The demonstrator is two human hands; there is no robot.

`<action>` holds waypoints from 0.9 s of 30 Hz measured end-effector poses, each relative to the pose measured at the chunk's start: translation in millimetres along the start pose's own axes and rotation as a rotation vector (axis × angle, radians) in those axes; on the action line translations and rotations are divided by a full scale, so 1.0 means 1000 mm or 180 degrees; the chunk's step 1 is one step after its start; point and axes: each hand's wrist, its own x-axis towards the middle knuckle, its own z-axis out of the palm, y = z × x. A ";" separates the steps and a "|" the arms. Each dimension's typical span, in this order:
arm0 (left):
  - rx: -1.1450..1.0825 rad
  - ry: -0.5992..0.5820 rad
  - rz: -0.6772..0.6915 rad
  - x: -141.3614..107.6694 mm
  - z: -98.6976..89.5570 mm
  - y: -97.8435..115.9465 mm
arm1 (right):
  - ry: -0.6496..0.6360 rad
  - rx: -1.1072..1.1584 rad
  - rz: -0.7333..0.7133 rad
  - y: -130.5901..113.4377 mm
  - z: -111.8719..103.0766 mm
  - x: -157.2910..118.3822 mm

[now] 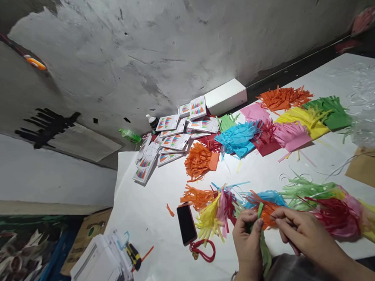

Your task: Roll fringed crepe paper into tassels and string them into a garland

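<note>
My left hand (248, 236) is closed around a green tissue-paper tassel (266, 255). A short green end sticks up between thumb and fingers, and the fringe hangs down below the hand. Close to its right, my right hand (300, 230) has its thumb and fingertips pinched together; what sits between them is too small to tell. Just beyond both hands lie an orange tassel (266, 210) and a blue tassel (271, 198). More tassels are strung along the row: yellow strips (210, 218) on the left, a dark red tassel (338, 217) on the right.
Fringed tissue bundles, including a blue one (237, 137), lie behind the row. Several printed packs (174, 142) are piled near a white box (226, 96). A phone (186, 224), red cord (210, 253), yellow-black cutter (133, 255) and clear plastic (371, 104) surround the work.
</note>
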 end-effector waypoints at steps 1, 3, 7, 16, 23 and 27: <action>0.0012 -0.0013 0.0033 0.000 0.000 0.000 | 0.0008 -0.0060 -0.0038 0.000 0.000 0.000; 0.0107 -0.0026 0.0134 0.000 0.000 0.000 | 0.0044 -0.0243 -0.0172 -0.001 -0.001 -0.001; 0.0265 0.0007 0.0201 0.000 0.000 0.000 | 0.0075 -0.0463 -0.0357 -0.004 -0.002 -0.005; 0.0300 -0.0248 0.0361 -0.002 -0.002 -0.002 | 0.0261 -0.0725 -0.0688 -0.005 -0.003 -0.005; 0.0590 -0.0487 0.0590 -0.002 -0.003 -0.006 | -0.0061 -0.0503 -0.0480 -0.003 -0.003 -0.001; 0.0868 -0.0647 0.0579 0.000 -0.003 -0.001 | -0.0007 -0.0671 -0.0625 0.002 -0.001 -0.002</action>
